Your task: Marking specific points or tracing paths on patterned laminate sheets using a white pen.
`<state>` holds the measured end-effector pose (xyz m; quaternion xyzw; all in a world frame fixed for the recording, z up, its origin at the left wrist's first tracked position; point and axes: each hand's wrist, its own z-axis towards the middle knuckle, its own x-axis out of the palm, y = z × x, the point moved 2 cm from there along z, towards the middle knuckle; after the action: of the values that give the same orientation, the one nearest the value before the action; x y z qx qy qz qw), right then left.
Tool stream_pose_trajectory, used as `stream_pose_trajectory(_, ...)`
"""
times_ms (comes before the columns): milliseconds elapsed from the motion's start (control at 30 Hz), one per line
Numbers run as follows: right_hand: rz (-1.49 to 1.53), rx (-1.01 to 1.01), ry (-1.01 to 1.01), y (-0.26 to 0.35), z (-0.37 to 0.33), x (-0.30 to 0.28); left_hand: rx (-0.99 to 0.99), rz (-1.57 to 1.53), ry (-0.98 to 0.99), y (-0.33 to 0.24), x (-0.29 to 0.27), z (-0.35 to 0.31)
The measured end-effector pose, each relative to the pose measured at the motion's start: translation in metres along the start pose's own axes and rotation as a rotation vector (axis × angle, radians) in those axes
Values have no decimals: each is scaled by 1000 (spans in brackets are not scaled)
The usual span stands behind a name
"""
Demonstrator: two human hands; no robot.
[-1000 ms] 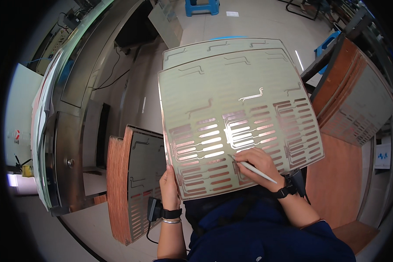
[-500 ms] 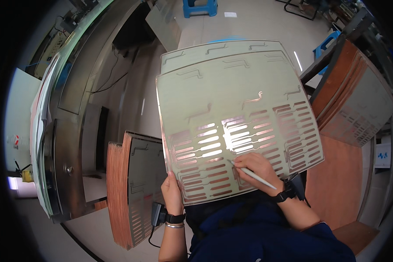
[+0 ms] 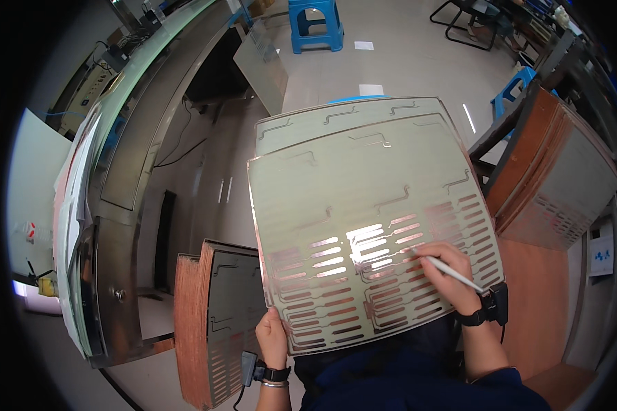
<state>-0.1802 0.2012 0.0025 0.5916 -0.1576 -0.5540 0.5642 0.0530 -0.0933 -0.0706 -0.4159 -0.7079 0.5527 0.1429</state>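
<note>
Our left hand (image 3: 272, 340) is clamped, in the head view, on the lower left edge of the front panel (image 3: 349, 171), thumb on the upper face; the fingers underneath are hidden. Our right hand (image 3: 449, 274) is closed around a white pen-like tool (image 3: 467, 281), well apart from the left. We note the tool's tip at the panel's copper pattern, right of centre; we cannot tell whether it touches.

The front panel, pale grey-green with copper bars and traces, lies tilted before our body. Beyond its far edge we see the upper strip of a back panel (image 3: 308, 127). To our left stand a stack of copper-edged panels (image 3: 192, 335) and a metal desk (image 3: 120, 181) with papers (image 3: 72, 212). To our right a second stack (image 3: 569, 164) leans; far ahead, a blue stool (image 3: 316, 24) stands on the floor (image 3: 411, 68).
</note>
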Motion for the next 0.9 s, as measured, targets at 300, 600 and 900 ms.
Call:
stream_pose_trajectory(300,34,-84,38,-6,36,39,-129,-269,-154,0,20,-7)
stream_pose_trajectory(600,16,-103,-62,-12,54,61,8,-301,-270,1,29,-3)
stream_pose_trajectory(900,-40,-190,-76,1,53,65,146,-50,-312,22,30,1)
